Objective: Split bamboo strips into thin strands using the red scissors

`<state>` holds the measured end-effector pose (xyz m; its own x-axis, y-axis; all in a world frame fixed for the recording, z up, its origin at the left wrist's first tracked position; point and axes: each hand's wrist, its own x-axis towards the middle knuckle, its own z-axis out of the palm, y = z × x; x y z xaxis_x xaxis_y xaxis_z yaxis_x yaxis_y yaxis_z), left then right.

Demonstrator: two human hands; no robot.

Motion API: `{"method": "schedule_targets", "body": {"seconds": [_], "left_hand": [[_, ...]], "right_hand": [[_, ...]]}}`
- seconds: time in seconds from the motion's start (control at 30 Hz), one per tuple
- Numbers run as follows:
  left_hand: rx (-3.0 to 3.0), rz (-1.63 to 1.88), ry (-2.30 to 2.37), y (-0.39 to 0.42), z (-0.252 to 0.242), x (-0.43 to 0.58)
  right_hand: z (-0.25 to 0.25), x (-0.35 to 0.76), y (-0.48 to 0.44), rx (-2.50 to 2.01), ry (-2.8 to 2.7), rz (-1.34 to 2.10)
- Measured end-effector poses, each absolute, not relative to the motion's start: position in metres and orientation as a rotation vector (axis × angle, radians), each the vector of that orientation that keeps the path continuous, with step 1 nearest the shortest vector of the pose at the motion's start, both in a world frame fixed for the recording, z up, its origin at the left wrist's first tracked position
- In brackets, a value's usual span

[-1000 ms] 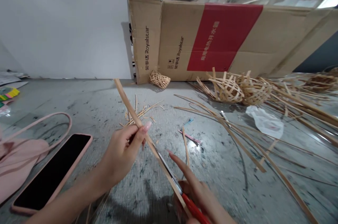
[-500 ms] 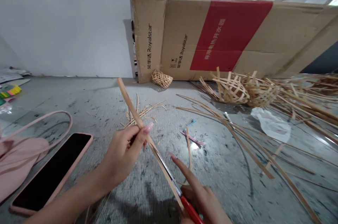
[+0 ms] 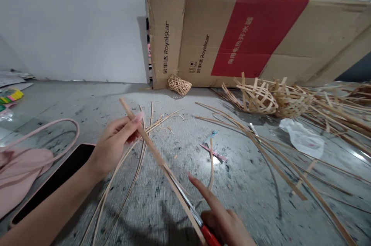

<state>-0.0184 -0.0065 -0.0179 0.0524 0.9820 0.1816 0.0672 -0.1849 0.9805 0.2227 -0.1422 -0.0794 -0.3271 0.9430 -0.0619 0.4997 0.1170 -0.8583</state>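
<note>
My left hand (image 3: 114, 142) pinches a long bamboo strip (image 3: 150, 149) near its far end, thumb and fingers closed on it. The strip slants down to the right, toward my right hand (image 3: 224, 223) at the bottom edge. That hand grips red-handled scissors (image 3: 193, 213), forefinger stretched out, and the blades lie along the strip's lower part. Thin slivers of bamboo (image 3: 127, 184) trail on the floor under my left hand.
A phone in a pink case (image 3: 55, 182) and a pink bag (image 3: 20, 165) lie on the floor at left. A Royalstar cardboard box (image 3: 246, 37) stands behind. Woven bamboo baskets (image 3: 269, 97), a small one (image 3: 179, 83), loose strips (image 3: 278, 153) and a white plastic scrap (image 3: 303, 138) lie at right.
My left hand has slid up and to the left along the strip, away from the scissors. More thin slivers now show beneath it. The right hand has stayed low.
</note>
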Motion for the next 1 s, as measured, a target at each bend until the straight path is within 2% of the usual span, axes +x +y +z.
{"method": "schedule_targets", "body": {"seconds": [0.13,0.27,0.43,0.53,0.83,1.0], "left_hand": [[1.491,1.171,1.164,-0.010,-0.016,-0.017],[1.597,1.045,1.190,-0.021,-0.016,-0.011],[1.620,1.024,1.201,-0.028,-0.012,-0.008],[1.637,1.032,1.214,-0.029,-0.011,-0.008],[1.636,1.019,1.207,-0.028,-0.013,-0.009],[1.631,1.014,1.191,-0.030,-0.017,-0.007]], "right_hand": [[-0.075,0.219,-0.140,-1.267,-1.791,1.407],[-0.061,0.216,-0.144,-1.278,-1.686,1.446],[-0.090,0.217,-0.138,-1.274,-1.693,1.521],[-0.103,0.220,-0.137,-1.227,-1.697,1.470],[-0.105,0.216,-0.144,-1.583,-1.874,1.141],[-0.109,0.218,-0.142,-1.601,-1.933,1.090]]}}
